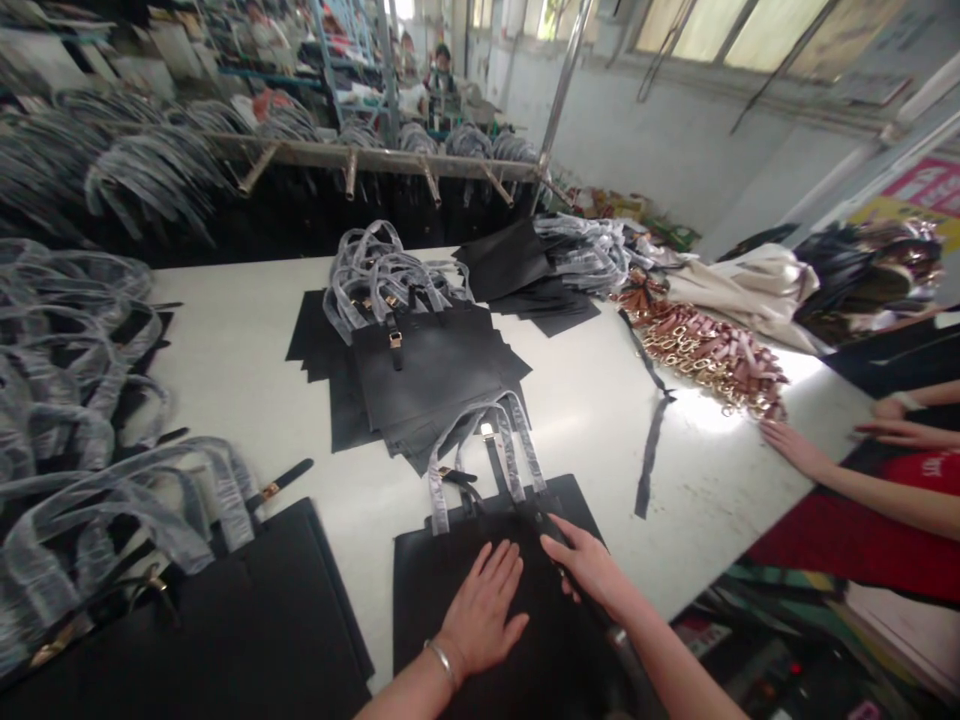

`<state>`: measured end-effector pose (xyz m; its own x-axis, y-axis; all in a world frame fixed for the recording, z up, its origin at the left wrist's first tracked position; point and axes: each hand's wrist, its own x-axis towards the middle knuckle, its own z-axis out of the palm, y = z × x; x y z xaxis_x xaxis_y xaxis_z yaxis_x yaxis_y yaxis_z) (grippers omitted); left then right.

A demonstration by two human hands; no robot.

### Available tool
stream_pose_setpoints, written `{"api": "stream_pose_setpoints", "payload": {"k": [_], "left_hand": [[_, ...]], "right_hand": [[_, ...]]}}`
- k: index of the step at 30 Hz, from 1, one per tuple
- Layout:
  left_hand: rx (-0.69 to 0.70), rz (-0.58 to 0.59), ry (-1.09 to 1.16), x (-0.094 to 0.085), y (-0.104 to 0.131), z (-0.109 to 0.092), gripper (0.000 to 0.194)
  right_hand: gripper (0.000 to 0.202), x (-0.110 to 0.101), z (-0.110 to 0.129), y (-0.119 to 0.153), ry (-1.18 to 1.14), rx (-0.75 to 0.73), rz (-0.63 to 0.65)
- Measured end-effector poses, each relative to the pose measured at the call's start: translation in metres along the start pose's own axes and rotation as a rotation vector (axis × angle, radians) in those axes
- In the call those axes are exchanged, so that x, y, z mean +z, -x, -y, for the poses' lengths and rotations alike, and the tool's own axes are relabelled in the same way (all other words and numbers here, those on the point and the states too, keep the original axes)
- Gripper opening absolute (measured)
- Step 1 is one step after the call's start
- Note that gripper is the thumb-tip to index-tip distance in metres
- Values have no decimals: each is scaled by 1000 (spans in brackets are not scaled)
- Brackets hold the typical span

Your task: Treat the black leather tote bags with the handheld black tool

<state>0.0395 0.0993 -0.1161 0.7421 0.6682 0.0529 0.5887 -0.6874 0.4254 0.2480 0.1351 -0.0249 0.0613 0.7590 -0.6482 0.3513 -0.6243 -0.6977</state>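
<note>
Basically, your left hand (484,612) is lying flat, gripping nothing, on the black bag (420,585), which is resting on the table (240,390) before you; your right hand (592,565) is closing round a dark tool (600,615). The bag is probably feeling light, bendy; plastic-wrapped handles (439,505) are likely slipping, so side edges are offering better hold. Counting: one bag underhand, seemingly two handles, one tool, one black strip (652,455).

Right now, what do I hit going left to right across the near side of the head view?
Black bag at the left → left hand → right hand → dark strip → co-worker's nearest hand. Left out: the bag under both hands, since it overlaps them.
</note>
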Motion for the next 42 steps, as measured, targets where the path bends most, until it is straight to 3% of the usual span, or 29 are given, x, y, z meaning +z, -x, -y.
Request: {"api": "stream_pose_setpoints", "payload": {"k": [8, 11, 16, 21, 31, 34, 37, 40, 42], "left_hand": [[-9, -2, 32, -3, 0, 0, 67], [-7, -9, 34, -3, 0, 0, 68], [-8, -4, 23, -1, 1, 0, 70], [-2, 14, 16, -6, -1, 0, 67], [-6, 41, 42, -7, -2, -1, 68], [-8, 42, 44, -9, -3, -1, 68], [-14, 36, 51, -9, -2, -1, 67], [0, 7, 81, -8, -1, -1, 63], [8, -21, 116, -7, 0, -1, 51]], "right_hand": [[53, 4, -2, 7, 26, 1, 12], [54, 5, 0, 3, -18, 10, -41], [51, -22, 4, -5, -111, 36, -187], [44, -56, 0, -3, -137, 141, -78], [44, -90, 7, -21, -135, 188, 127], [42, -88, 13, -27, -120, 171, 116], [45, -78, 19, -31, -112, 76, 28], [52, -66, 20, -21, -96, 10, -41], [57, -55, 19, -6, -69, 9, -12]]}}
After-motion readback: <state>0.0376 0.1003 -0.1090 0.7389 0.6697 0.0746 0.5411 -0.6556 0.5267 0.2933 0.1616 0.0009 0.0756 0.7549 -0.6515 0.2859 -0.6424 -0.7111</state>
